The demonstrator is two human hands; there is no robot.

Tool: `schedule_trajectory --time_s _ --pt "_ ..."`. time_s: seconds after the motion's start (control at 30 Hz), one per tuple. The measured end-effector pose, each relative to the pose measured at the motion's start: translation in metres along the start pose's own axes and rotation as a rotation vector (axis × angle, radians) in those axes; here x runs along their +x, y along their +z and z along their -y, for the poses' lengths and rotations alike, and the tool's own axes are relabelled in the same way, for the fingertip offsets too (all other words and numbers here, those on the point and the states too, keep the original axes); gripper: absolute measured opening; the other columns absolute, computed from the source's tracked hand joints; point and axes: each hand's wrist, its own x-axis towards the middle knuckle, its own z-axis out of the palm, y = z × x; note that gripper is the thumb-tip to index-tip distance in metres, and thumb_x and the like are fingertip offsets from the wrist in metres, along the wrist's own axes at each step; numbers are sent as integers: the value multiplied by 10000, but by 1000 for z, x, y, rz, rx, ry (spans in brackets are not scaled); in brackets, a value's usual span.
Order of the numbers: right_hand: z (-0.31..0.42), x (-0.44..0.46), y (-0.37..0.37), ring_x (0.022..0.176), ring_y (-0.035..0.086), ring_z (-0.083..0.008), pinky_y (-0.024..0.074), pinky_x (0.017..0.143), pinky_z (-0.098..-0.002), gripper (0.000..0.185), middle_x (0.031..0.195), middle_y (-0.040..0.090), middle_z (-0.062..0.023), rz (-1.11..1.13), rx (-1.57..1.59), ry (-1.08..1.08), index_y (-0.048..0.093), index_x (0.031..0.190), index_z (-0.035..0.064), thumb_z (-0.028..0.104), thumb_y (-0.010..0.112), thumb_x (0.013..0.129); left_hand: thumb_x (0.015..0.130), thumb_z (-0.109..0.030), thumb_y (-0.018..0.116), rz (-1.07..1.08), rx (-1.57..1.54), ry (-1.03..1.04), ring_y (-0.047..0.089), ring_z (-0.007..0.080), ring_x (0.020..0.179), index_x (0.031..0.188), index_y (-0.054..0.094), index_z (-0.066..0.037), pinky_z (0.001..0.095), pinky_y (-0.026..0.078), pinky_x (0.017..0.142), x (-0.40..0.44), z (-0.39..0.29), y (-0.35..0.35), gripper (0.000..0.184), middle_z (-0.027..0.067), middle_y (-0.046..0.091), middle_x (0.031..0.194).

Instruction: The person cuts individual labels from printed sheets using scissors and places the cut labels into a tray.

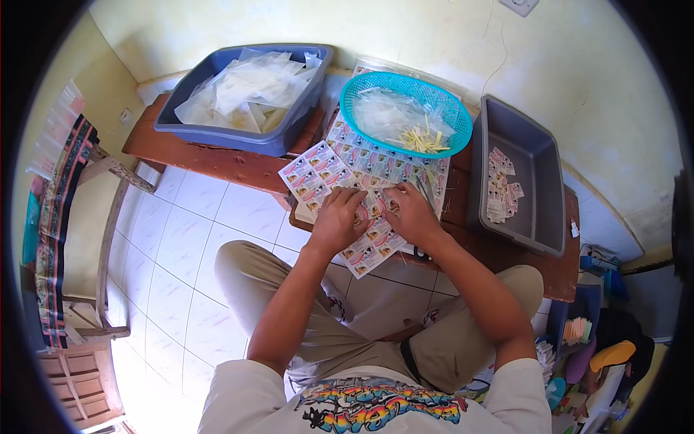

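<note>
A sheet of printed labels (372, 252), with rows of small repeated pictures, lies at a slant over the front edge of the bench. My left hand (337, 219) is closed with curled fingers on the left side of this sheet. Opposite it, my right hand (415, 217) grips the sheet with thumb and fingers; the exact contact is partly hidden under the fingers. More printed sheets (376, 165) lie flat beneath and behind my hands. Thin dark pointed shapes show just beyond my right hand, too unclear to name.
A blue-grey tub (289, 134) of clear plastic bags stands back left. Behind my hands, a turquoise basket (463, 137) holds plastic bags and yellowish strips (423, 139). At right, a grey tub (535, 195) contains cut labels (500, 192). The wooden bench (224, 165) runs along the wall.
</note>
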Motion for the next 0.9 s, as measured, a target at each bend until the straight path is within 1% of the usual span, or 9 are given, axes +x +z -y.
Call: schedule_trajectory --time_s 0.07,0.17,0.23,0.47,0.67,0.77,0.83,0.87,0.9 --pt "2 -1 -6 1144 656 -420 543 984 -481 428 1254 629 -222 -5 -2 5 672 1293 8 192 748 915 757 -149 881 -5 -12 5 626 378 1209 1282 676 -6 485 499 1062 1 -1 0 581 176 668 1279" --pt "6 -2 -19 1161 650 -418 543 988 -478 473 1268 621 -224 -46 -5 -57 659 1327 19 189 760 897 758 -146 880 -17 -32 14 632 375 1214 1262 692 -24 485 502 1064 2 -7 -4 551 173 666 1302" --pt "8 -5 -29 1187 627 -414 520 1015 -467 566 1281 605 -218 -27 -1 -90 629 1387 21 185 791 870 759 -143 880 -22 -39 23 634 375 1219 1254 700 -36 484 501 1069 6 -14 -10 537 172 664 1316" --pt "16 -19 -61 1198 626 -404 516 1027 -468 562 1298 601 -207 -81 27 -113 631 1382 32 196 794 870 762 -119 866 -83 -36 87 645 368 1227 1205 725 -67 475 504 1081 17 -36 -23 467 159 665 1334" --pt "17 -40 -80 1175 639 -396 526 1012 -459 554 1303 604 -188 -78 18 -39 636 1380 41 147 809 864 764 -106 862 -60 -60 116 644 372 1226 1180 736 -74 473 519 1062 24 -47 -18 436 154 663 1342" --pt "12 -53 -85 1161 662 -420 545 1001 -472 522 1339 583 -217 -89 -4 -40 636 1369 26 154 792 888 764 -107 864 -48 -61 129 642 376 1227 1177 738 -73 472 524 1054 25 -51 -13 433 153 664 1342" --pt "9 -66 -85 1132 673 -426 558 975 -482 535 1329 593 -214 -92 33 69 613 1394 37 157 784 901 763 -108 865 -40 -63 129 641 377 1227 1176 739 -73 473 525 1052 25 -51 -10 434 152 664 1342" --pt "8 -72 -85 1132 673 -426 558 975 -482 535 1329 593 -214 -93 32 73 613 1394 37 157 784 901 764 -112 865 -34 -51 132 640 377 1230 1178 738 -74 473 522 1054 25 -50 -7 435 153 663 1343" --pt "7 -79 -85 1117 681 -428 566 961 -488 549 1321 599 -209 -49 3 146 597 1410 41 167 779 907 765 -116 865 -27 -41 134 639 377 1233 1180 738 -74 474 520 1056 25 -49 -5 436 153 662 1344"
